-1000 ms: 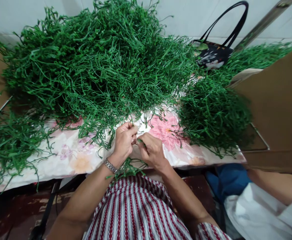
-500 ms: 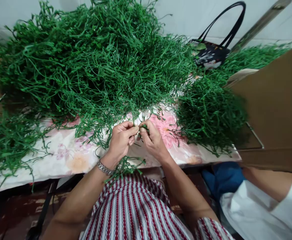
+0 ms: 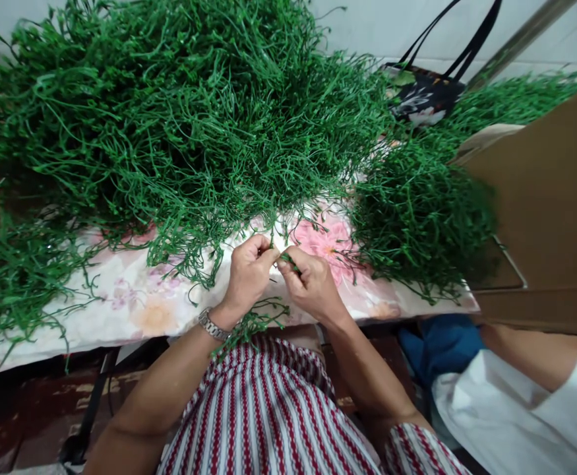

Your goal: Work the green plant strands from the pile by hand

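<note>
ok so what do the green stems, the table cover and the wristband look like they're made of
Green stems: probably soft plastic, slightly glossy, judging by uniform colour and highlights.
Table cover: flower-printed, fairly smooth; its sheen suggests plastic sheeting, though cloth is possible.
Wristband: likely polished metal, from its silvery links.

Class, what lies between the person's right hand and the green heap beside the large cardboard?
The head view shows floral cloth, with a printed pink flower and some thin green stems on it, between right hand and heap.

Main stem heap [image 3: 194, 132] on the tablecloth [image 3: 124, 303] — handbag [image 3: 424, 97] to its right, cardboard [image 3: 550, 218] further right.
</note>
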Demonstrator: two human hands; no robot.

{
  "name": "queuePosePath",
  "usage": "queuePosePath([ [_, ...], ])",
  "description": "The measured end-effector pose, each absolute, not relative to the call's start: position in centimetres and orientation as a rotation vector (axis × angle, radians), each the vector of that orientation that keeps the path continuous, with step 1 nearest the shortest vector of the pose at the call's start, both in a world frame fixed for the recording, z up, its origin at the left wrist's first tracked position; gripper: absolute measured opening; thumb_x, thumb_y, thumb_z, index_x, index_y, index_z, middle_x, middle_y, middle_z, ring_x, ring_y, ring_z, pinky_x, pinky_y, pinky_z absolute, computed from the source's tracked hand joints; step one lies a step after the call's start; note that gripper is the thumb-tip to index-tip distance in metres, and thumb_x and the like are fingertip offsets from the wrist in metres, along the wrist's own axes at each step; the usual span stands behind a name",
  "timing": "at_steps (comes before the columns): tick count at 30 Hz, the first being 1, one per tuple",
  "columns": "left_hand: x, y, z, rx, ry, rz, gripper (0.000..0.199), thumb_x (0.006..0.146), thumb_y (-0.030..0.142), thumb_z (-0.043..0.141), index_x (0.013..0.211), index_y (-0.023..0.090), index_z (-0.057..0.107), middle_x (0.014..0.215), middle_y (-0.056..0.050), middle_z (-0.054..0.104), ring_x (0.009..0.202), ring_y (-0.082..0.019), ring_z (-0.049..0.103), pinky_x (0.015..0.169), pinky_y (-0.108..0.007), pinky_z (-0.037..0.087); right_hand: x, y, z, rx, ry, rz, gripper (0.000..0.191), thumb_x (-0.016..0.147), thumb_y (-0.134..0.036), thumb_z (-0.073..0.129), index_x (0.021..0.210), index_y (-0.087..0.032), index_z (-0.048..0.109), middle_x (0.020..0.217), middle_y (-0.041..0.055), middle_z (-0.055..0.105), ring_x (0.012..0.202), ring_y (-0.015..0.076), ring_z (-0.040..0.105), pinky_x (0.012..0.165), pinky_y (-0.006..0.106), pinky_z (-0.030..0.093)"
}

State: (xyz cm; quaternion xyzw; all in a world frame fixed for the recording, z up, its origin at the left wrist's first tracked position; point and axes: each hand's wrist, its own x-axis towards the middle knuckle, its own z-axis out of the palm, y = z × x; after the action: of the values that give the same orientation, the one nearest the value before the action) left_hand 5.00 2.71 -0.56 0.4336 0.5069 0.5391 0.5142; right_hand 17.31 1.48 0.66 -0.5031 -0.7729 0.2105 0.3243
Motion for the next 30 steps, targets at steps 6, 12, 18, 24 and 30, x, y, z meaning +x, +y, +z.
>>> queuePosePath([
  [6,5.3,2.4,0.4,1.389,1.308,1.221,0.022,0.075,0.015,0.05,0.059,0.018,0.035,0.056,0.006,0.029,0.054,-0.008,0.028,0.053,-0.023,0.025,17.4,0.3,1.0,-1.399,-2.079,0.252,0.022,0.086,-0.023,0.041,0.065,-0.018,0.038,0.051,-0.0039,0.037,0.046,0.0085,0.037,0.048,0.022,0.022],
  [12,4.7,2.6,0.4,1.519,1.33,1.089,0.022,0.078,0.018,0.046,0.06,0.018,0.033,0.057,0.005,0.03,0.055,-0.009,0.03,0.054,-0.024,0.025,18.5,1.5,1.1,-1.258,-2.272,-0.086,0.014,0.08,-0.014,0.042,0.068,-0.017,0.047,0.059,0.0005,0.051,0.053,0.0103,0.042,0.053,0.023,0.025],
  [18,3.5,1.3,1.1,1.577,1.349,0.885,0.022,0.08,0.022,0.045,0.061,0.018,0.034,0.055,0.005,0.029,0.054,-0.009,0.03,0.051,-0.023,0.022,20.5,3.3,1.1,-1.102,-2.553,-0.102,0.014,0.077,-0.011,0.041,0.072,-0.017,0.052,0.06,-0.0004,0.053,0.054,0.0098,0.042,0.051,0.023,0.022],
  [24,2.2,-0.2,1.9,1.399,1.31,0.989,0.02,0.082,0.024,0.048,0.065,0.017,0.043,0.059,0.005,0.032,0.054,-0.008,0.029,0.05,-0.022,0.024,24.6,3.0,4.6,-1.35,-2.079,-0.323,0.013,0.086,-0.018,0.044,0.078,-0.018,0.054,0.063,0.0003,0.055,0.054,0.01,0.045,0.054,0.024,0.032],
  [30,1.9,1.3,1.2,0.962,1.062,1.253,0.018,0.073,0.026,0.064,0.068,0.016,0.049,0.059,0.005,0.039,0.047,-0.005,0.03,0.043,-0.019,0.023,30.7,6.3,8.0,-1.612,-1.737,-0.929,0.022,0.089,-0.031,0.045,0.088,-0.016,0.061,0.081,0.0103,0.061,0.078,0.0198,0.053,0.065,0.033,0.033],
])
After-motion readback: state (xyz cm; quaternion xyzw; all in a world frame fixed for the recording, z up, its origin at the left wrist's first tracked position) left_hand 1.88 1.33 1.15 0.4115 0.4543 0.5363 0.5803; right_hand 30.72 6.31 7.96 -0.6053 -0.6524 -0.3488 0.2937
